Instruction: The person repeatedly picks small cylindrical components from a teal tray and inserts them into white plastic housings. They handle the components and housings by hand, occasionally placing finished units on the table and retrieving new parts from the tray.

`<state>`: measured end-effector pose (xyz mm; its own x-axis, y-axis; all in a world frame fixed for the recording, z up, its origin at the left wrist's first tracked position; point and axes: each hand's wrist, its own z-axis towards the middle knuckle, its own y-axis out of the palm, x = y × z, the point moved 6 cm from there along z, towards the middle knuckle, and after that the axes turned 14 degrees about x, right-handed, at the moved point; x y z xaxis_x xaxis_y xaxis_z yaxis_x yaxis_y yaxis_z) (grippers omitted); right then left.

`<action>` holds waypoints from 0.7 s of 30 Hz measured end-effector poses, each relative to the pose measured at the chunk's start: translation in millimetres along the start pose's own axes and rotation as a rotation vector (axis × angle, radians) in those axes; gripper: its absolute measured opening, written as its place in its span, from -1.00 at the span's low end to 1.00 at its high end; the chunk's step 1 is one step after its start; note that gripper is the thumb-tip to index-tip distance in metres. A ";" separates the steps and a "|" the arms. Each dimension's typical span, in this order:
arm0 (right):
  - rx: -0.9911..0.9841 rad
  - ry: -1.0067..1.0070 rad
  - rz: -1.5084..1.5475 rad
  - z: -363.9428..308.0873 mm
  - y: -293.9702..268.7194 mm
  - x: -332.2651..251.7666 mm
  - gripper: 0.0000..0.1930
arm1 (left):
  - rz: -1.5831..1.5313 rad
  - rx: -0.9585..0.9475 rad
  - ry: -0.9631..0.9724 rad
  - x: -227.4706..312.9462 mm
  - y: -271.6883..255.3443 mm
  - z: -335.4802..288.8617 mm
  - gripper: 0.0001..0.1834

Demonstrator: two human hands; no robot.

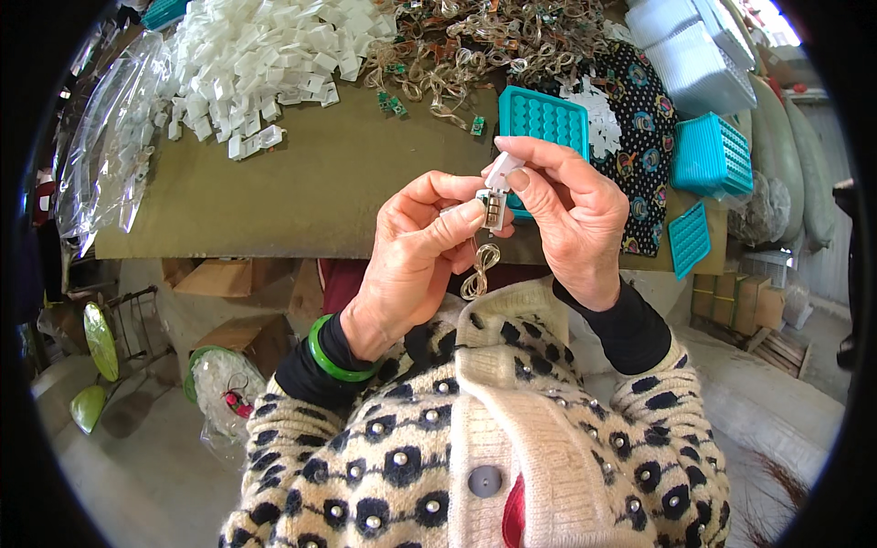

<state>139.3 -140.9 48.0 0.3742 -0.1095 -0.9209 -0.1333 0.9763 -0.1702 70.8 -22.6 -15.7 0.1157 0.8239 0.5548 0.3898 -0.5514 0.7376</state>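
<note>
Above the table's front edge, my left hand [411, 247] pinches a small white battery case [494, 212] that shows what look like round metal cells inside. A looped bundle of thin wire [479, 274] dangles below it. Thumb and fingers of my right hand [577, 215] close on a small white plastic cover [503, 170] at the case's upper end. The cover sits tilted over the case and seems to touch it; the exact contact is hidden by my fingers. Just behind my hands lies a teal tray [544, 123] with rows of round hollows.
White plastic cases [265, 64] heap up at the far left, beside clear plastic film [114, 137]. Tangled wire bundles with green boards [475, 46] lie at the back. Rightward are white flat pieces [598, 119] on patterned cloth [644, 164], stacked teal trays [708, 155] and white trays [699, 64].
</note>
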 end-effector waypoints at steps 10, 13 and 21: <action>0.049 -0.588 -0.192 -7.8 3.5 -21.5 -0.77 | -0.010 -0.003 0.042 -2.8 -0.9 0.2 -0.80; -0.014 -0.501 0.004 -5.7 4.7 -18.1 -0.76 | -0.077 -0.040 0.046 -2.3 -1.0 0.4 -0.80; -0.045 -0.623 -0.059 -24.7 12.2 -13.6 -0.67 | -0.176 -0.070 -0.082 -16.8 2.4 -0.8 -0.76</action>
<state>109.9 -132.1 49.8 0.8450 -0.0206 -0.5344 -0.1292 0.9618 -0.2415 69.0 -37.9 -22.9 0.1265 0.9147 0.3839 0.3463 -0.4034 0.8470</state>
